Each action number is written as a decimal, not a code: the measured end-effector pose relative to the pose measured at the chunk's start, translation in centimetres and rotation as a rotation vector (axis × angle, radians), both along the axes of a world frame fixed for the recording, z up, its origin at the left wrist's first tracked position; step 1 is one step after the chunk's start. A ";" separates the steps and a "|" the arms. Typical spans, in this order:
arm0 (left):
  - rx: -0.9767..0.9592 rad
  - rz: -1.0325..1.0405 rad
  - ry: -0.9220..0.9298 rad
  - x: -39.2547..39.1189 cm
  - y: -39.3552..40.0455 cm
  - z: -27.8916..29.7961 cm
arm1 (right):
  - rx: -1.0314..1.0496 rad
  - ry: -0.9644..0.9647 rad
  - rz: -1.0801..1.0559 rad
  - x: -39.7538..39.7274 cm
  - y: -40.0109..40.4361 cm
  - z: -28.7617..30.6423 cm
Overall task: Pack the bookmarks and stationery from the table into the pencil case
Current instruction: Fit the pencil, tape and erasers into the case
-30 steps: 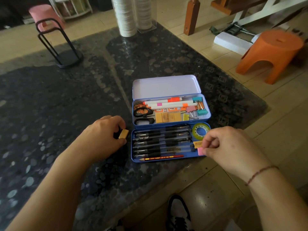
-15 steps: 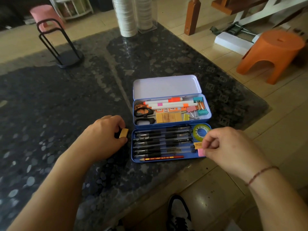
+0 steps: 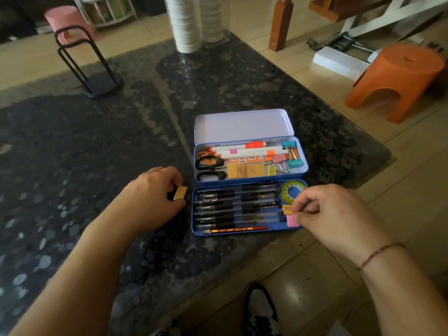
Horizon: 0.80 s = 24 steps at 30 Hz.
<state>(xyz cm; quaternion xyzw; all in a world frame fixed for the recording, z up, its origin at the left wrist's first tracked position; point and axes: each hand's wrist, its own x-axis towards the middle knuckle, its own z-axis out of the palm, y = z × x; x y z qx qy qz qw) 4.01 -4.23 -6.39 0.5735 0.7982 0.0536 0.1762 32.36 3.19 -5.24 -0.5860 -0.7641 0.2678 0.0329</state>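
A blue tin pencil case (image 3: 242,124) lies open in three tiers on the dark table. Its middle tier holds scissors (image 3: 209,168), markers (image 3: 244,150), binder clips (image 3: 289,155) and yellow bookmarks (image 3: 246,170). The near tier holds several black pens (image 3: 232,204), a red pencil (image 3: 236,229) and a tape roll (image 3: 292,190). My left hand (image 3: 151,197) pinches a small yellow block (image 3: 180,192) just left of the case. At the near tier's right end, my right hand (image 3: 334,214) pinches a small orange piece (image 3: 287,209), with a pink eraser (image 3: 292,221) right under its fingers.
A black wire stand (image 3: 82,61) stands at the table's far left. Stacked white cups in clear sleeves (image 3: 191,23) stand at the far edge. An orange stool (image 3: 397,78) is on the floor to the right. The table's near edge runs just under the case.
Almost nothing: both hands keep their places and their holds; the view has only shifted a little.
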 end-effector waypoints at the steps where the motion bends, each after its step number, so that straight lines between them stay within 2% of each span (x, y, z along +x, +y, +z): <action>1: -0.002 0.003 0.000 0.0 0.0 0.0 | 0.006 -0.010 -0.002 0.0 0.0 0.0; 9: -0.016 0.033 -0.004 0.2 -0.1 0.5 | 0.070 -0.046 -0.013 0.0 0.1 -0.4; 11: 0.071 0.069 -0.020 0.5 -0.1 1.6 | 0.157 -0.017 -0.024 0.3 0.0 -0.2; 12: 0.176 0.078 -0.044 1.0 -0.1 2.4 | 0.209 0.068 -0.038 0.3 -0.1 0.0; 14: 0.408 0.044 -0.184 3.4 0.2 4.1 | 0.178 0.410 -0.077 -0.3 -0.5 0.8; 16: 0.520 -0.049 -0.440 7.2 0.4 5.4 | -0.084 0.795 -0.105 -1.4 -1.0 1.4; 17: 0.551 -0.096 -0.536 9.0 0.4 5.7 | -0.217 0.923 -0.107 -1.9 -1.3 1.6; 18: 0.588 -0.136 -0.578 10.4 0.4 5.8 | -0.315 1.009 -0.115 -2.1 -1.4 1.6; 21: 0.697 -0.212 -0.532 11.9 0.6 5.3 | -0.510 1.220 -0.171 -1.9 -1.2 1.9; 24: 0.723 -0.206 -0.548 11.5 0.8 4.6 | -0.606 1.309 -0.124 -1.0 -0.9 2.1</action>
